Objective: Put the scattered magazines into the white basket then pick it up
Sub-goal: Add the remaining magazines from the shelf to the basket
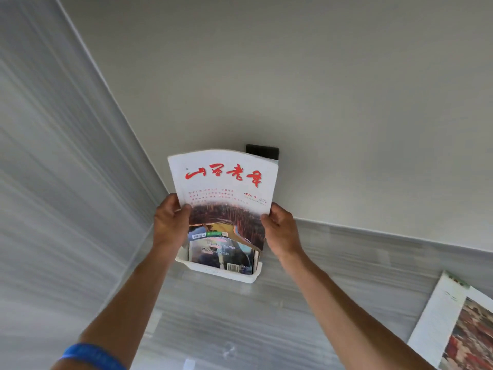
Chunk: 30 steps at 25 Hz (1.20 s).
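A white magazine (222, 182) with red brush lettering and a forest photo stands upright over the white basket (226, 272), its lower edge down inside the basket. My left hand (170, 222) grips its left edge and my right hand (280, 227) grips its right edge, thumbs on the cover. Another magazine (221, 253) with a dark cover stands in the basket in front of it. The basket sits on the grey floor close to the wall.
One more magazine (458, 324) with a red patterned cover lies on the floor at the lower right. A black socket plate (262, 151) is on the wall behind the held magazine. A white wall runs along the left, meeting the back wall in a corner.
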Each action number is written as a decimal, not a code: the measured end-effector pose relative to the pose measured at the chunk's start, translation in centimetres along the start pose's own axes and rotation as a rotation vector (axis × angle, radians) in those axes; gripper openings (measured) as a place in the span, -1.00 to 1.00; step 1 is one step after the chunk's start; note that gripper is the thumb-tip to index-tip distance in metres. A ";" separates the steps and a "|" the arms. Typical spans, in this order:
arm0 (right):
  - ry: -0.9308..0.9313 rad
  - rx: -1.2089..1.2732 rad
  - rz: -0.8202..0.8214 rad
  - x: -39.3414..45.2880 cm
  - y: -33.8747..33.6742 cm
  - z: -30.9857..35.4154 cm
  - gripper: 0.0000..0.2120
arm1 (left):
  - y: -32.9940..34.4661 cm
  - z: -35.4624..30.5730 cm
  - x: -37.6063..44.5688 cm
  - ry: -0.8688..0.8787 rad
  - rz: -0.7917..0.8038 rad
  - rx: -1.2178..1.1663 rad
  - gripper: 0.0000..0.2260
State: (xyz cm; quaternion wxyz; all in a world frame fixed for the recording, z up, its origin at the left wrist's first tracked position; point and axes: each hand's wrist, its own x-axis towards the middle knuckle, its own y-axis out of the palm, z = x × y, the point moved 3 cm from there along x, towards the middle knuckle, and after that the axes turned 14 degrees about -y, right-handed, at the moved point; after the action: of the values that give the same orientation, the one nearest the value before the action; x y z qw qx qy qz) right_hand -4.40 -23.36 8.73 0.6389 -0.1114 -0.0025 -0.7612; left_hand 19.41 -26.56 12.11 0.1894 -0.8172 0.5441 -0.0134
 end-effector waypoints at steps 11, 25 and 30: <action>0.329 -0.139 -0.041 -3.4 0.6 -7.1 -0.76 | 1.7 6.6 -1.6 0.011 -0.001 0.291 -0.56; 0.604 -1.034 0.184 -27.1 -30.8 -13.9 -0.56 | 24.1 17.4 -32.2 0.346 0.782 0.958 -0.44; 0.933 -0.931 -0.324 -29.6 -37.6 -15.5 -0.27 | 25.9 20.0 -33.2 0.269 0.855 1.228 -0.35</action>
State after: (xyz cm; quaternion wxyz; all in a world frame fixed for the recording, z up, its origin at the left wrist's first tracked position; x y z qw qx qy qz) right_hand -38.90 10.08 -6.27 0.3363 -0.0329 0.5847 -0.7375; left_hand -12.44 0.34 -8.68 0.5310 -0.2743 0.7266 -0.3389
